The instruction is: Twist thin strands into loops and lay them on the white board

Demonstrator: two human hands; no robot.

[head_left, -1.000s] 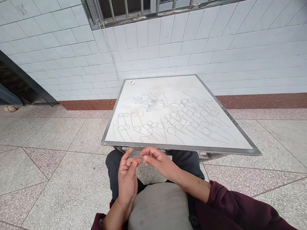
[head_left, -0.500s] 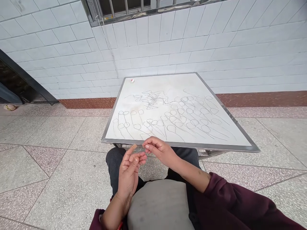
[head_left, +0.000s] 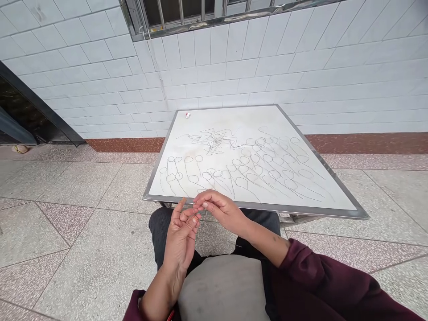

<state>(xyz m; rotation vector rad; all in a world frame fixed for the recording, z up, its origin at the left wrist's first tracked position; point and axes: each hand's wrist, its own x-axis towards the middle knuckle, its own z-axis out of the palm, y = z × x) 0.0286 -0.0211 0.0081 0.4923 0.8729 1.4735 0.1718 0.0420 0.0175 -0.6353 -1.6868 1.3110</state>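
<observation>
My left hand (head_left: pixel 181 238) is pinched at thumb and fingertips in front of the table's near edge, its index finger pointing up. Beside it, my right hand (head_left: pixel 222 211) also pinches with its fingertips, almost touching the left ones. A thin dark wire (head_left: pixel 205 211) shows between the two hands and curves down under the right fingertips; most of it is hidden by the fingers. On the white table (head_left: pixel 234 117) lie several wires with a round loop (head_left: pixel 242 182) at one end and a long tail. Farther back is a jumbled heap of thin bent wires (head_left: pixel 214 140).
A small white and red object (head_left: pixel 187 115) lies at the table's far left corner. The table's grey metal rim (head_left: pixel 301 211) runs just beyond my hands, above my knees. Behind stands a white tiled wall (head_left: pixel 214 73) with a barred window (head_left: pixel 200 11).
My right hand has moved slightly left, closer to my left fingertips. A curved bit of wire now shows below the right fingers. The view has shifted a little.
</observation>
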